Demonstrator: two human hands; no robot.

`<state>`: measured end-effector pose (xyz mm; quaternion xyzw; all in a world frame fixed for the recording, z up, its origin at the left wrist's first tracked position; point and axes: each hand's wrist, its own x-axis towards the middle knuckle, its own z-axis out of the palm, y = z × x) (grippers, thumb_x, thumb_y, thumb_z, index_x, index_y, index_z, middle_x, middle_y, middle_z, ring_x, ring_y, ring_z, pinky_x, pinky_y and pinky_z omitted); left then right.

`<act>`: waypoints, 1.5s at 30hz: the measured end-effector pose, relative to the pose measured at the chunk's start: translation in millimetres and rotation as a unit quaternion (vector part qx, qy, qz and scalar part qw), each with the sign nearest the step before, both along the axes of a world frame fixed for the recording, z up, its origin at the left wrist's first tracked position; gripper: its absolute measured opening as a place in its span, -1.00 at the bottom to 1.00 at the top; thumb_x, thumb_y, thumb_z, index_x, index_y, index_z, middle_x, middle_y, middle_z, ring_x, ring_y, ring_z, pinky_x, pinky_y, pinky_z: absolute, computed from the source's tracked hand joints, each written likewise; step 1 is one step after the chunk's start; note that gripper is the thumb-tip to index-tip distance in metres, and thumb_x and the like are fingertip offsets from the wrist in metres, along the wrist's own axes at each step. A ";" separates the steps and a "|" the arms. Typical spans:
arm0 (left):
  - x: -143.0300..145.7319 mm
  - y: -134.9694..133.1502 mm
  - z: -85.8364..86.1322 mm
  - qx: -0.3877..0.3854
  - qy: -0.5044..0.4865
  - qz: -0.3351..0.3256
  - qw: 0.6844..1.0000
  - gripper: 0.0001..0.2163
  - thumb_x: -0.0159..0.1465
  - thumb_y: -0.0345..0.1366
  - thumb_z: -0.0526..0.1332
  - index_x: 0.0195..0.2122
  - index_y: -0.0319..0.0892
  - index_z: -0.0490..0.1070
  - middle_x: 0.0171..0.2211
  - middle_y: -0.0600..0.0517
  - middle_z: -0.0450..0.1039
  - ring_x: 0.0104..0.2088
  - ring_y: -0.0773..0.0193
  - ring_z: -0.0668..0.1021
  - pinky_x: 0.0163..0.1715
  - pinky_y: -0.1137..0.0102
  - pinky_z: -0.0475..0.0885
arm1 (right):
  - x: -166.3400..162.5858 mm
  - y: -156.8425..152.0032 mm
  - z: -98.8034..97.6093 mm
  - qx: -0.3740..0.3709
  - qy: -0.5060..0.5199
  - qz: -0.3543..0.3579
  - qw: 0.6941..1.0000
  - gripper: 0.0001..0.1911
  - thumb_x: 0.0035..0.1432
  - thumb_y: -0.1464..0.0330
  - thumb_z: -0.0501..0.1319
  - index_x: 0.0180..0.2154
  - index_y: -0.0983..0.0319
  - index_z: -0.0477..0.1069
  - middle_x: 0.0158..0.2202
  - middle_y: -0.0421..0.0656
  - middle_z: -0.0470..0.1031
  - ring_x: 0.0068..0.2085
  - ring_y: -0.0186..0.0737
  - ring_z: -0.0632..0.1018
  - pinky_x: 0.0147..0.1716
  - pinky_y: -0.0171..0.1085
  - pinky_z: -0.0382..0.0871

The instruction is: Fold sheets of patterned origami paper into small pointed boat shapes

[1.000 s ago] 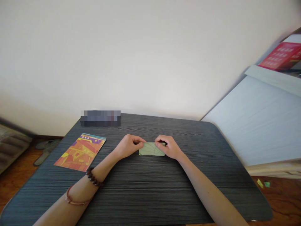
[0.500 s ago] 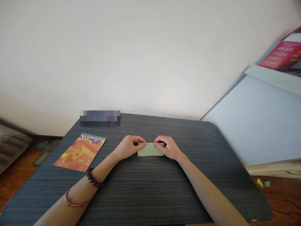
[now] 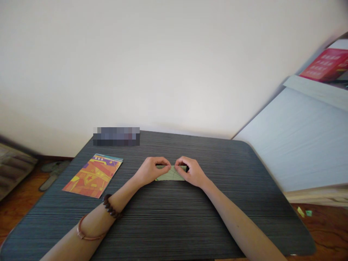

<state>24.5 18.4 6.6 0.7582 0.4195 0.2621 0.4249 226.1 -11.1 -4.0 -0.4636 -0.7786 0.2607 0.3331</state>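
Observation:
A small pale green piece of folded paper [image 3: 171,175] with thin dark lines lies on the dark table [image 3: 168,221]. My left hand [image 3: 151,171] pinches its far edge between thumb and fingers, left of the middle. My right hand [image 3: 193,172] pinches the same edge from the right, its fingertips close to those of the left. The paper's two ends are partly covered by my hands. A dark bead bracelet and a thin brown band circle my left forearm.
Colourful orange and purple sheets or a booklet [image 3: 94,175] lie at the table's left. A blurred-out object [image 3: 116,136] stands at the back left edge, by the wall [image 3: 168,65]. A pale cabinet [image 3: 304,145] borders the right. Paper scraps [image 3: 308,213] and grey slippers [image 3: 49,179] are on the floor.
My two hands have drawn closer together along the paper's far edge. The paper has shifted slightly left and looks a little narrower from front to back.

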 end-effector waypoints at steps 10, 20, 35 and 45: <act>3.3 -1.5 1.3 0.018 0.015 0.002 1.000 -0.82 0.14 -0.26 0.15 -0.37 -0.17 0.52 -0.40 0.09 0.55 -0.32 0.28 0.54 -0.23 0.47 0.38 | -6.3 -2.2 -0.7 0.004 0.005 0.008 1.000 -0.93 0.14 0.38 0.11 -0.35 0.21 0.35 -0.41 -0.21 0.44 -0.38 -0.33 0.44 -0.32 -0.34 0.28; 3.0 -0.5 -2.6 0.023 0.039 0.029 0.999 -0.82 0.10 -0.29 0.16 -0.36 -0.16 0.55 -0.38 0.08 0.56 -0.31 0.26 0.54 -0.23 0.46 0.36 | -3.5 0.0 -0.9 -0.001 0.021 0.011 1.000 -0.94 0.13 0.41 0.13 -0.35 0.23 0.37 -0.41 -0.22 0.45 -0.38 -0.35 0.45 -0.32 -0.35 0.27; -11.7 8.9 0.4 -0.063 0.071 -0.010 0.995 -0.68 0.08 -0.31 0.08 -0.23 -0.22 0.57 -0.52 0.11 0.52 -0.54 0.36 0.45 -0.54 0.53 0.26 | 11.7 3.3 2.2 -0.025 0.004 0.025 0.999 -0.89 0.15 0.36 0.13 -0.35 0.23 0.41 -0.41 -0.20 0.48 -0.37 -0.32 0.47 -0.32 -0.33 0.29; -19.7 13.1 1.3 -0.055 0.063 -0.057 0.995 -0.63 0.08 -0.40 0.03 -0.17 -0.18 0.54 -0.38 0.11 0.58 -0.40 0.32 0.53 -0.36 0.49 0.39 | 18.8 5.9 1.6 -0.033 -0.001 0.033 0.999 -0.87 0.15 0.35 0.13 -0.36 0.24 0.42 -0.41 -0.19 0.49 -0.36 -0.31 0.47 -0.30 -0.32 0.30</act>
